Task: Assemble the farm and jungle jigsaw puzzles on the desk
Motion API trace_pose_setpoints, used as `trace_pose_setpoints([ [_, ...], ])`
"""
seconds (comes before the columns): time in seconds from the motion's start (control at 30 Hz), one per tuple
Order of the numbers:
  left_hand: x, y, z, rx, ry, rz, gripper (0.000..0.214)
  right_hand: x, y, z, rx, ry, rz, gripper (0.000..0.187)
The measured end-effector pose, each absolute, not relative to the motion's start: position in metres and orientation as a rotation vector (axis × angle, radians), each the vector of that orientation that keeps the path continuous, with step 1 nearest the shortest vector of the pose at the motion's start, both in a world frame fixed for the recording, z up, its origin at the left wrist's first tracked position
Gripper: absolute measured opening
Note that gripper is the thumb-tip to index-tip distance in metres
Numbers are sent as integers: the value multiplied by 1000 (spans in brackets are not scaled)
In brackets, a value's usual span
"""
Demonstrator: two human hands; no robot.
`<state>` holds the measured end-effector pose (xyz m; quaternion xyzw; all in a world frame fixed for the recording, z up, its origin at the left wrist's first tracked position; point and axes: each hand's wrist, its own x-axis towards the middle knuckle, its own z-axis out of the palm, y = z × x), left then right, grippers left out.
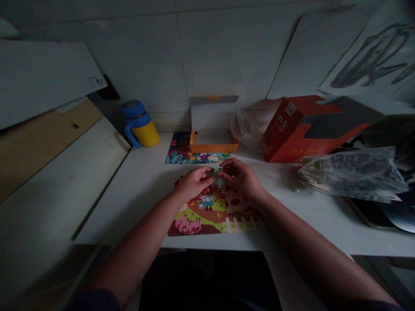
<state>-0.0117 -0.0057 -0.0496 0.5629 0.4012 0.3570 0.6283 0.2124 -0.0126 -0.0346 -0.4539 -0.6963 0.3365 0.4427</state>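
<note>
A farm-scene jigsaw puzzle [212,216] lies flat on the white table, with a pig, a cow, a figure and a fence on it. Over its upper middle, a pale green puzzle piece [218,171] sits between the fingers of both hands. My left hand [196,183] is closed, thumb and fingers pinching the piece from the left. From the right, my right hand [240,177] pinches it too, with its fingers bent. The hands and forearms cover parts of the puzzle's upper edge and sides.
Behind the puzzle stands an open orange-edged box [214,148] on a dark illustrated sheet [178,151]. A blue and yellow mug [145,131] is at the left. At the right are a clear plastic bag [248,129], a red carton [285,134] and a filled plastic bag [353,172].
</note>
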Motion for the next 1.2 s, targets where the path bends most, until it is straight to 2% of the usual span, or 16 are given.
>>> trace_pose_setpoints([
  [0.13, -11, -4, -48, 1300, 869, 953, 16, 214, -15, -26, -1160, -1850, 856, 40],
  [0.33, -12, -4, -48, 1492, 877, 876, 15, 220, -12, -23, -1152, -1928, 777, 33],
  [0.47, -23, 1, -48, 1613, 988, 966, 25, 247, -1, -18, -1274, -1944, 507, 26],
  [0.6, -35, 4, -44, 1734, 1133, 1005, 18, 284, 8, -15, -1417, -2036, 122, 25],
  [0.67, -40, 3, -40, 1841, 1223, 981, 14, 297, 12, -19, -1535, -2078, 48, 25],
  [0.87, -56, 6, -29, 2066, 1409, 936, 16, 309, 20, -37, -1856, -2226, 65, 27],
  [1.2, -87, 26, -34, 2066, 1626, 984, 20, 336, -12, -25, -1865, -1988, 176, 42],
])
